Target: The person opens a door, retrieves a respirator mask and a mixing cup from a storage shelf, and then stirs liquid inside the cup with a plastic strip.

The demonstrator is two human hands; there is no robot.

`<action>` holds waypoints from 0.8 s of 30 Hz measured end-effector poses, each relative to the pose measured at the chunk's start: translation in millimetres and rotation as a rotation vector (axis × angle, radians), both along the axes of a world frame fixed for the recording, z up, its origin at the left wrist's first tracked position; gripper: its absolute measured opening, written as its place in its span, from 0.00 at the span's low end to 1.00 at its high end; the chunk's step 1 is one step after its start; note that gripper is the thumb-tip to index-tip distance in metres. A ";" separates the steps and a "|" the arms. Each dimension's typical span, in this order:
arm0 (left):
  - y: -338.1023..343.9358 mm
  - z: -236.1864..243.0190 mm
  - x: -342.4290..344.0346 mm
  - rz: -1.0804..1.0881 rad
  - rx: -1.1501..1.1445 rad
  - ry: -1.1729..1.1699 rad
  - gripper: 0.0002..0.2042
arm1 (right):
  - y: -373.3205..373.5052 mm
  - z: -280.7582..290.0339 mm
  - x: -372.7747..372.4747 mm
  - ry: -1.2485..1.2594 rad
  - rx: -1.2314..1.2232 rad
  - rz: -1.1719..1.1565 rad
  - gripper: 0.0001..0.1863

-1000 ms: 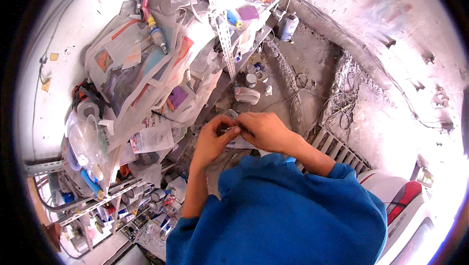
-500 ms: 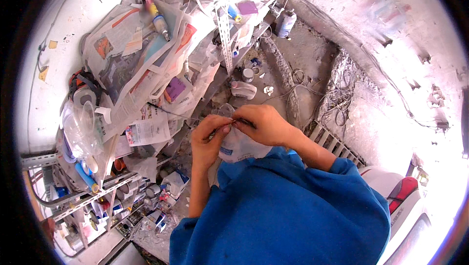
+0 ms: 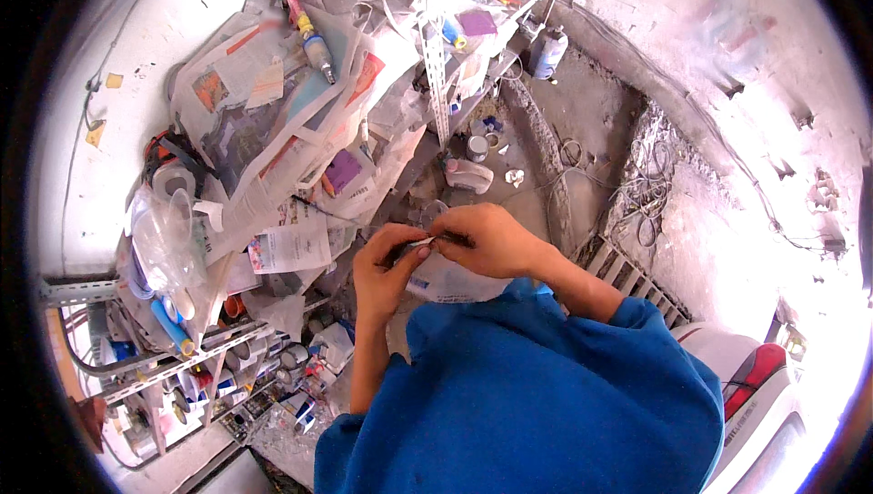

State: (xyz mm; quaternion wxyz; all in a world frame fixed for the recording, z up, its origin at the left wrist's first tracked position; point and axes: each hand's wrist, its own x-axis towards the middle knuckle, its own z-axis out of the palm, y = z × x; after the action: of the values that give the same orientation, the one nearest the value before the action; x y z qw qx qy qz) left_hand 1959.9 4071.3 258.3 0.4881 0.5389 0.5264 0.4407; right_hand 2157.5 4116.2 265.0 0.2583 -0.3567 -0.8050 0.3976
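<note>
Close together in front of my body, both hands pinch the neck of a translucent plastic bag [image 3: 459, 283] with blue print. My left hand [image 3: 389, 262] has thumb and forefinger pressed together, with a thin pale strip of the bag between them. My right hand [image 3: 491, 241] is bent over from the other side, its fingertips meeting the left ones. The bag's body hangs beneath the hands, against my blue top, and a clear bit of it shows above the fingers. What the bag contains cannot be made out.
On the left, newspapers cover a bench holding an air tool [image 3: 314, 48], a purple pad [image 3: 344, 173] and a crumpled clear bag [image 3: 168, 239]. Cans crowd the rack below. A pale jug [image 3: 468, 176], a can [image 3: 477, 148] and cables lie on the floor. At right stands a white car [image 3: 727, 357].
The view has shifted slightly, so the surroundings sit further right and lower. Both hands stay together on the bag, with small finger movements; a pale strip now shows between the left fingers.
</note>
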 end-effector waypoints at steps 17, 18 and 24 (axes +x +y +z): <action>11.1 -2.3 -0.2 0.172 0.344 0.430 0.10 | 9.8 6.8 -22.1 -0.031 0.119 0.036 0.10; 10.8 -1.9 0.0 0.191 0.358 0.444 0.11 | 7.8 8.0 -22.4 -0.006 0.138 0.035 0.10; 13.4 0.6 0.8 0.243 0.417 0.516 0.15 | 9.2 5.4 -27.1 0.072 0.140 0.030 0.10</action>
State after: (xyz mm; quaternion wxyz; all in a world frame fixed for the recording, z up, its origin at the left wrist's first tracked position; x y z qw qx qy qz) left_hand 1960.7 4084.7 258.8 0.1624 0.6540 0.5914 0.4428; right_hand 2130.4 4125.4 270.4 0.3053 -0.3113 -0.8262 0.3567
